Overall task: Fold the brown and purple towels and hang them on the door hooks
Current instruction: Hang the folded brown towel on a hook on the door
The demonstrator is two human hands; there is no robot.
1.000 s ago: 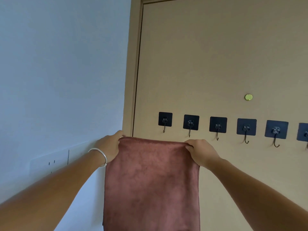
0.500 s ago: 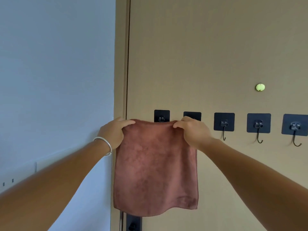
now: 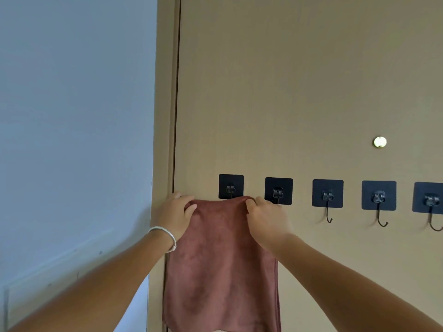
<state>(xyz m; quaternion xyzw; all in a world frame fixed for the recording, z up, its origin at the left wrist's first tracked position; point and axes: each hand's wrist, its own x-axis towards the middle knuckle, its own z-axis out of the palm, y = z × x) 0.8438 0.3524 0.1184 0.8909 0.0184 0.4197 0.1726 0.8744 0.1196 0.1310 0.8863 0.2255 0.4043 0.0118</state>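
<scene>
The folded brown towel [image 3: 220, 264] hangs flat against the tan door [image 3: 287, 92]. Its top edge sits just under the leftmost black hook pad [image 3: 231, 186] and hides that hook's tip. My left hand [image 3: 176, 218], with a silver bangle at the wrist, pinches the towel's top left corner. At the top right corner my right hand [image 3: 266, 220] grips the towel and covers the lower part of the second hook pad [image 3: 278, 190]. The purple towel is not in view.
More black pads with bare metal hooks [image 3: 328, 200] [image 3: 378, 202] [image 3: 429, 204] run to the right along the door. A small brass peephole [image 3: 380, 142] sits above them. The door frame [image 3: 165, 116] and a pale blue wall [image 3: 72, 116] lie to the left.
Both hands have raised the towel up to the two leftmost hooks and drawn closer together, bunching the top edge. The towel's top now reaches the first hook.
</scene>
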